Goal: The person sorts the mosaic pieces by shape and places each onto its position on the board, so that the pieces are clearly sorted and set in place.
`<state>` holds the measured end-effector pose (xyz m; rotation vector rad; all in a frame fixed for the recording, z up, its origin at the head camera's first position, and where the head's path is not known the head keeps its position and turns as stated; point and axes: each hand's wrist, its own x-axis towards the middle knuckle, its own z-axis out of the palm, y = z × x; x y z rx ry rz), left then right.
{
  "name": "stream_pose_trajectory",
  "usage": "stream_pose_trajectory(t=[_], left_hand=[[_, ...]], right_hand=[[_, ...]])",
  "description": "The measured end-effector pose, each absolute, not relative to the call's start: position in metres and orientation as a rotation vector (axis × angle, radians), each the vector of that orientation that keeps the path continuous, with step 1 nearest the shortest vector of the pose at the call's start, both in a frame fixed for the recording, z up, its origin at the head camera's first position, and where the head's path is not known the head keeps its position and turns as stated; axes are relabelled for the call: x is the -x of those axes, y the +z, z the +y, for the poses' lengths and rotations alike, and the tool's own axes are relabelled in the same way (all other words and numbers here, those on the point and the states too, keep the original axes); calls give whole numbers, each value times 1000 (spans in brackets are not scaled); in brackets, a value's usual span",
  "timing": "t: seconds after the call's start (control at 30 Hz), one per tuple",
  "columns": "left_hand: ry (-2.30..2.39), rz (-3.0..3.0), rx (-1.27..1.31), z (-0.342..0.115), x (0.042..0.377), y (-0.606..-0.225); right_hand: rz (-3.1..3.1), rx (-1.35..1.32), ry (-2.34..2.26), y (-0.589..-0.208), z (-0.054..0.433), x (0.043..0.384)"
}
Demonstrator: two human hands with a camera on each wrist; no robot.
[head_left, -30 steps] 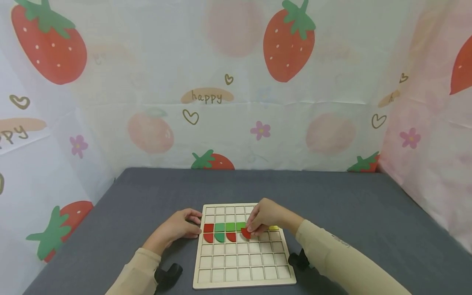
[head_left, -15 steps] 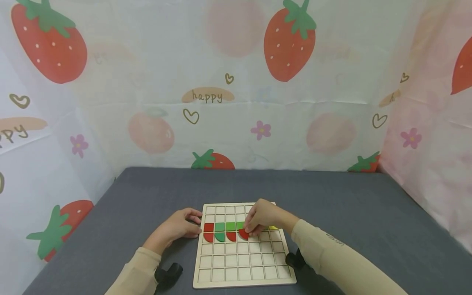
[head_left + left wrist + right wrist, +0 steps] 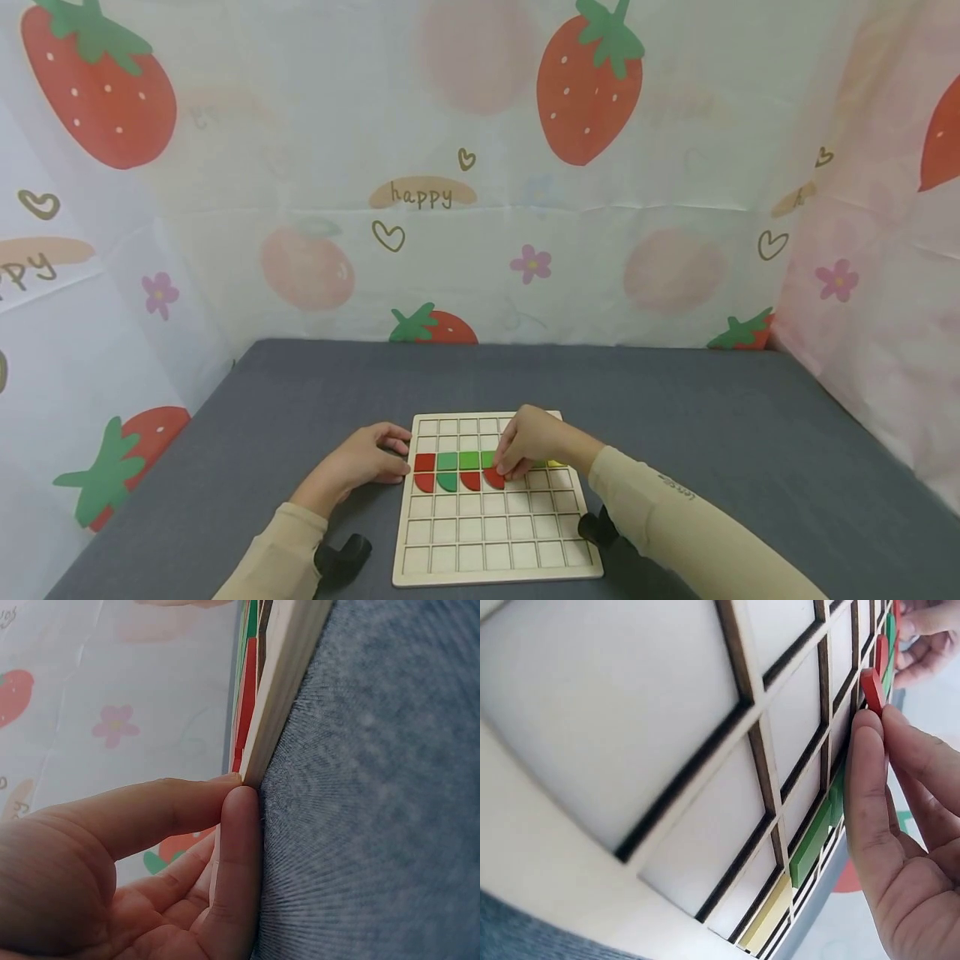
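On the table lies a square wooden grid board. My right hand pinches a red quarter-circle tile between thumb and forefinger, over the fourth cell of the second coloured row. The right wrist view shows this tile edge-on, close over the grid. To its left sit another red quarter-circle, a teal one and a red one. My left hand rests at the board's left edge, thumb and forefinger tips touching the rim, other fingers loose.
Above the rounded tiles runs a row of square tiles: red, teal, green and others, ending with yellow at the right, partly hidden by my right hand. A strawberry-print curtain stands behind the grey tabletop.
My right hand has shifted slightly left, bringing the red quarter-circle tile from a tilted pose to nearly flat over the fourth cell. My left hand stays at the board's edge.
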<state>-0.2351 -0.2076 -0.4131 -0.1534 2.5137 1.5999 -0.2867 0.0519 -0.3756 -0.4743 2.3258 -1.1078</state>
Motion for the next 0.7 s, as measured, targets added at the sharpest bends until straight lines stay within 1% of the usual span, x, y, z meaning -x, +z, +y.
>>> stream_pose_trajectory(t=[0.7], left_hand=[[1607,2510,156,-208,235,-413]], right_hand=[[2466,473,-990,-374,44,280]])
